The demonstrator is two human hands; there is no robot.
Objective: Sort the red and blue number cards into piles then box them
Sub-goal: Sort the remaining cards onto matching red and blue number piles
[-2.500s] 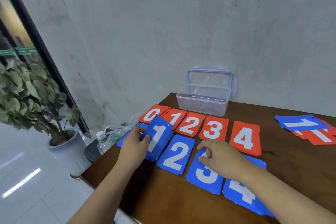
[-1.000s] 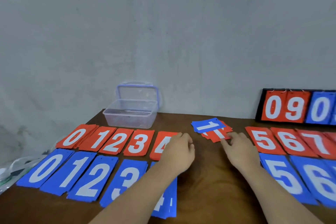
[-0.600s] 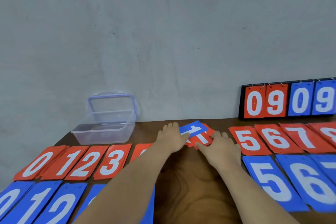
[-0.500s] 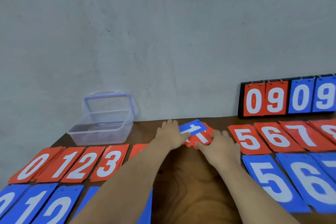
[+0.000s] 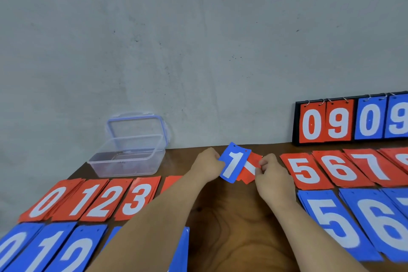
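Observation:
My left hand (image 5: 207, 164) grips the left edge of a blue "1" card (image 5: 234, 164), tilted up off the brown table (image 5: 231, 216) near its far edge. My right hand (image 5: 270, 174) pinches red cards (image 5: 249, 168) lying just behind and right of the blue one. Red piles 0 to 3 (image 5: 92, 199) lie in a row at left, with blue piles (image 5: 48, 249) in front of them. Red piles from 5 up (image 5: 335, 168) and blue piles from 5 up (image 5: 344, 223) lie at right. My left forearm hides the "4" piles.
A clear plastic box (image 5: 128, 157) with its blue-rimmed lid raised stands at the back left against the grey wall. A black scoreboard stand (image 5: 351, 119) showing red 0 9 and blue 0 9 stands at the back right.
My head turned right from the left piles. Both hands reached to the small mixed pile at the back; the left hand has lifted the blue "1" card while the right hand took hold of the red ones.

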